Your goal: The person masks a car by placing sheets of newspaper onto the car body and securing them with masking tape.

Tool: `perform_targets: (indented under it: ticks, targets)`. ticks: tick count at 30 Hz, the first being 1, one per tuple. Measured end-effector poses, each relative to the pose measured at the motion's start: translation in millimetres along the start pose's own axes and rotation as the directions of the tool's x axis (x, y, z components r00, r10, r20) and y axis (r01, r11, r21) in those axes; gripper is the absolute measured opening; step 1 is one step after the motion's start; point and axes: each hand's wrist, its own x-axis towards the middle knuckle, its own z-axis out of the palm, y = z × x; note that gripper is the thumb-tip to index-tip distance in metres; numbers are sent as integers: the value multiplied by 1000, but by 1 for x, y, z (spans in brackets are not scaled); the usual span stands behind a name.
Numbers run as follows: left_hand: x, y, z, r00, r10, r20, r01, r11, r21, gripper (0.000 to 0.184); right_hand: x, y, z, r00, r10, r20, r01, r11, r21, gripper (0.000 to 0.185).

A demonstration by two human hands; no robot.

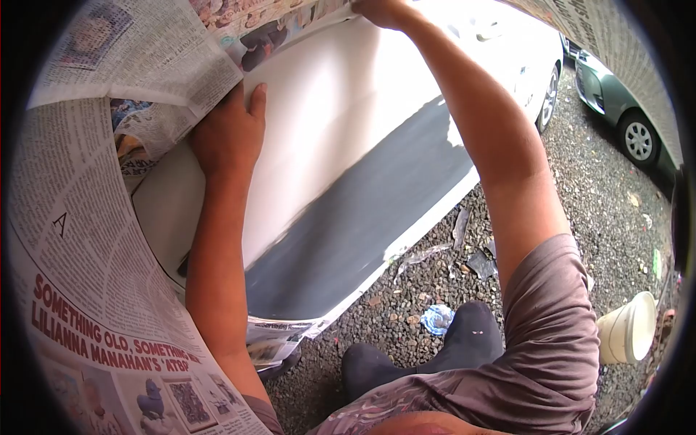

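My left hand (230, 138) lies against the white car panel (319, 94), thumb stretched out and apart. Its other fingers are partly covered by the edge of a newspaper sheet (177, 54). At the top edge of the view, my right hand (383, 12) is closed at the border of a newspaper strip (290, 29) along the panel, its fingertips partly cut off. A dull dark grey patch (362, 196) runs along the lower part of the panel. More newspaper (80, 210) hangs over the left side, beside my left forearm.
Gravel (399, 290) covers the ground, with scraps of plastic (482, 262) and a crumpled blue-and-white wrapper (437, 319). A whitish bucket (627, 330) stands at right. Behind it is a green-grey car (616, 94). Another newspaper sheet (638, 51) hangs at upper right. Dark boots (471, 337) show below.
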Motion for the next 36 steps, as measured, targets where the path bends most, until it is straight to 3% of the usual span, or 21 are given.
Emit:
perform_targets:
  ticks: [2,4,5,7,8,10,11,13,14,16,20,22,23,25,28,36]
  targets:
    - [1,0,-2,1000,12,18,-12,1000,5,50,2,5,7,998,-44,38,46,998,-52,36]
    - [0,3,-4,1000,-13,28,14,1000,-13,50,7,12,13,1000,-25,-17,27,992,126,38]
    - [0,4,-5,998,-35,43,36,999,-32,50,4,8,1,999,-27,-20,29,992,124,38]
    - [0,0,-1,1000,2,2,-2,1000,4,50,-11,-6,-32,982,177,65,-188,938,291,42]
    - [1,0,-1,999,39,-34,-37,998,42,50,-14,-3,-33,982,176,62,-187,939,290,42]
    - [2,-1,-1,998,48,-51,-45,998,54,50,-23,5,-35,972,52,-228,100,791,603,48]
    - [2,0,0,996,58,-66,-54,996,65,50,-22,9,-34,972,51,-228,100,792,603,48]
    - [1,-1,1,997,51,-58,-48,997,53,50,-19,15,-30,999,39,36,-49,932,360,50]
    - [1,-1,1,998,46,-50,-44,998,41,50,-21,8,-41,999,38,37,-49,932,360,50]
    - [0,-1,2,998,45,-50,-43,998,39,50,-28,-15,-75,948,262,180,-313,869,384,49]
    - [0,-2,3,996,60,-62,-56,997,49,50,-32,-13,-71,961,224,162,-272,872,406,49]
    - [0,-1,3,995,63,-72,-59,996,62,49,-26,-15,-63,977,168,-130,-95,892,442,47]
    - [0,-1,3,994,66,-84,-60,995,77,49,-27,-22,-72,977,166,-132,-92,893,441,47]
    - [0,-2,3,994,64,-85,-59,996,62,49,-37,-39,-98,969,235,79,-243,837,490,42]
    - [0,1,1,998,32,-63,-31,999,13,48,-32,-41,-80,962,269,-52,-216,862,458,40]
    - [1,-1,3,998,38,-59,-35,998,47,47,-43,-40,-94,977,211,20,-195,857,477,44]
